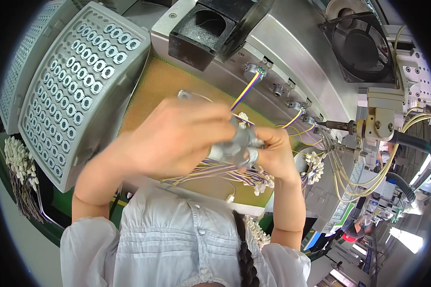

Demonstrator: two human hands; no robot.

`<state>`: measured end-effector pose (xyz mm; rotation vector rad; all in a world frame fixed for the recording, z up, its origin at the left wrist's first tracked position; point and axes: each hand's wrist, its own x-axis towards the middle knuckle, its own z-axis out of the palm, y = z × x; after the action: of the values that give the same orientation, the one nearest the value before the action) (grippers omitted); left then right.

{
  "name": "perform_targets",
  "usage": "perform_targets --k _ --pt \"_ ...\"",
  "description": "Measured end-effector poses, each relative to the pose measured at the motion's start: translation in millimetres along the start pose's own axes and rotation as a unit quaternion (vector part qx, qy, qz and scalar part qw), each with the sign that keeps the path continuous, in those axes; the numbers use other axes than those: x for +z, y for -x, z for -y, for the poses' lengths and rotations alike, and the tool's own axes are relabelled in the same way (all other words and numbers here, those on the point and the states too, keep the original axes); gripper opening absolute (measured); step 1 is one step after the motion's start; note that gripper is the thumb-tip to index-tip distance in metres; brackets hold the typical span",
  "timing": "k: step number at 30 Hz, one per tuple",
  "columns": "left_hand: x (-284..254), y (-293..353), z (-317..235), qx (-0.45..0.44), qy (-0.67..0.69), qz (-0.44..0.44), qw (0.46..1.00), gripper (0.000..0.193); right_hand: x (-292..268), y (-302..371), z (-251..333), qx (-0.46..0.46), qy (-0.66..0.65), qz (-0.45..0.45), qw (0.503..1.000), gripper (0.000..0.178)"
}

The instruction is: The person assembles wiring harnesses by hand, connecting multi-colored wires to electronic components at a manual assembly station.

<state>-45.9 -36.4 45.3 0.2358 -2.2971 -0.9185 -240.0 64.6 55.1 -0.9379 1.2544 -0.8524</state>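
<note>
My right hand (276,152) is closed around a cluster of small grey metal parts (238,143), rounded and blurred by motion. From the left, my left hand (184,134) meets the cluster with curled fingers. Motion smears that hand, and what its fingertips pinch cannot be made out. Both hands are above an orange-tan mat (151,91). Beneath them lies a bundle of thin yellow and purple wires (215,173) with white connectors (261,184) at the right. One small metal piece (184,94) rests on the mat beyond my left hand.
At the left, a grey tray (57,62) holds rows of small metal pieces with round holes. White-tipped wires (21,162) hang beside it. Ahead stands a metal machine (292,43) with wired round parts (254,71), a black bin (201,36) and a fan (361,48).
</note>
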Motion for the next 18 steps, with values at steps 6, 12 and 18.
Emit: perform_targets --k 6,12,18 --pt "17 7 27 -0.077 0.14 -0.06 0.985 0.026 16 -1 -5 -0.048 -0.023 -0.042 0.998 0.026" --pt "21 59 35 -0.195 -0.091 0.067 0.974 0.023 16 8 -8 -0.11 -0.069 -0.185 0.974 0.034" --pt "41 64 30 -0.106 -0.249 0.131 0.954 0.019 39 -2 -25 -0.14 -0.215 -0.255 0.932 0.037"
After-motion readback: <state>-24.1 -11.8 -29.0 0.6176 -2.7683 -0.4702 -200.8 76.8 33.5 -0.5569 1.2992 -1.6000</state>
